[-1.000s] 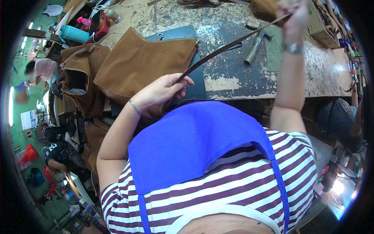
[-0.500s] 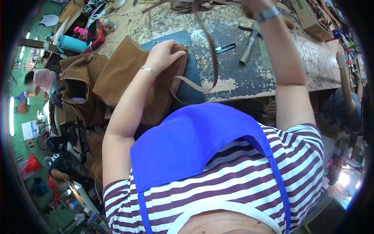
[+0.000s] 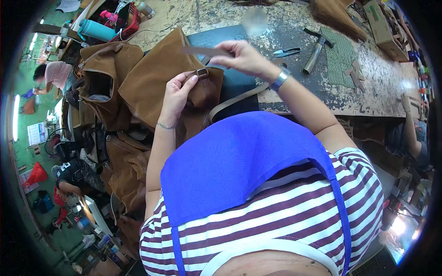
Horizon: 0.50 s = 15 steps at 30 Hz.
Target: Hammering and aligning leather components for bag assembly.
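Observation:
A brown suede bag (image 3: 152, 76) lies at the table's near edge, with a small metal buckle (image 3: 201, 72) on it. My left hand (image 3: 179, 94) pinches the buckle's left side between thumb and fingers. Above and to the right, my right hand (image 3: 244, 57) is closed on a long leather strap (image 3: 235, 100). The strap's end sticks out leftward past my fingers, blurred, above the buckle and apart from it. Its length runs behind my right wrist and curves down toward my apron.
Right of the bag, a dark board (image 3: 241, 85) lies under my hand. Thread snips (image 3: 286, 52), a hammer (image 3: 317, 51) and a green mat (image 3: 338, 57) lie farther right. Another brown bag (image 3: 99, 85) stands at left. People work at both sides.
My right hand has come down and left from the table's far side, bringing the strap. My left hand has moved from the bag's top edge to the buckle, which now shows.

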Each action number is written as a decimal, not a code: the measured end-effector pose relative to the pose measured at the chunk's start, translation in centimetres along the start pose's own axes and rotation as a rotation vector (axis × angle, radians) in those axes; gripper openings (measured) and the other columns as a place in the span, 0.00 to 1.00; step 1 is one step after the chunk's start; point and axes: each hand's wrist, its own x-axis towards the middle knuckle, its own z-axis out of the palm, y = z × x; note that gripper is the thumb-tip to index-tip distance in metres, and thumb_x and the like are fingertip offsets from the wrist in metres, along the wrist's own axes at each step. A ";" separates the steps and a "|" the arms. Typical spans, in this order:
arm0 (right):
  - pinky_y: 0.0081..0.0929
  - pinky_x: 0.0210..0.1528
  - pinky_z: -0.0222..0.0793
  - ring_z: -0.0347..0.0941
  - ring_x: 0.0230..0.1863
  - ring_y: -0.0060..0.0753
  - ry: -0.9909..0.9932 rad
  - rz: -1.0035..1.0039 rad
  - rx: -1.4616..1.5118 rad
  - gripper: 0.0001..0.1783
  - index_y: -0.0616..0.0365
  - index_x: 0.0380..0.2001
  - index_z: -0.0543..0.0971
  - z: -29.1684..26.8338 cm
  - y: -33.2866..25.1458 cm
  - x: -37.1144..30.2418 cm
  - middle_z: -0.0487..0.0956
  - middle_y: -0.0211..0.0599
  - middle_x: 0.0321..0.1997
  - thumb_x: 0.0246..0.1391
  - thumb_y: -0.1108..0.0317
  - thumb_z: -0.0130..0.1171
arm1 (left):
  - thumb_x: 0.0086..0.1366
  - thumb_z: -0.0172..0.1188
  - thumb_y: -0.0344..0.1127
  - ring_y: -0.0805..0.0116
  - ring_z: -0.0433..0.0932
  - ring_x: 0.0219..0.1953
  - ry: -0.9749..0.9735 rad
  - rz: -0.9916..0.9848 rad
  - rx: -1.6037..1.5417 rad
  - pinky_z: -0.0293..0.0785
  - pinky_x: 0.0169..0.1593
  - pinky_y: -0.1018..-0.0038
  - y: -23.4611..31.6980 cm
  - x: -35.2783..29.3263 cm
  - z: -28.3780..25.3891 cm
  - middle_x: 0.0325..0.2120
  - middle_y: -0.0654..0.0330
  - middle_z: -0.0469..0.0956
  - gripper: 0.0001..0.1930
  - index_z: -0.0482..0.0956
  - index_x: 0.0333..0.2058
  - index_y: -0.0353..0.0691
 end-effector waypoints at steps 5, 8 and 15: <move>0.24 0.43 0.68 0.74 0.38 0.29 0.084 -0.243 -0.177 0.19 0.55 0.40 0.80 3.7 1.4 -0.4 0.79 0.36 0.34 0.43 0.65 0.68 | 0.62 0.55 0.29 0.79 0.74 0.37 -0.031 0.049 -0.042 0.70 0.44 0.81 -1.2 0.0 -1.2 0.36 0.63 0.78 0.11 0.77 0.42 0.32; 0.25 0.42 0.69 0.74 0.37 0.32 0.089 -0.360 -0.222 0.16 0.55 0.39 0.80 4.5 1.9 -1.3 0.78 0.37 0.34 0.44 0.67 0.66 | 0.62 0.55 0.29 0.79 0.74 0.37 -0.013 0.116 0.037 0.70 0.45 0.81 -1.7 0.1 -1.3 0.35 0.64 0.79 0.10 0.78 0.41 0.33; 0.24 0.40 0.69 0.74 0.36 0.32 0.189 -0.333 -0.278 0.14 0.57 0.39 0.79 4.3 0.7 -1.8 0.77 0.39 0.35 0.45 0.71 0.64 | 0.61 0.57 0.30 0.80 0.75 0.36 -0.001 0.012 -0.081 0.71 0.44 0.82 -1.7 -0.1 -1.1 0.34 0.63 0.79 0.09 0.78 0.40 0.34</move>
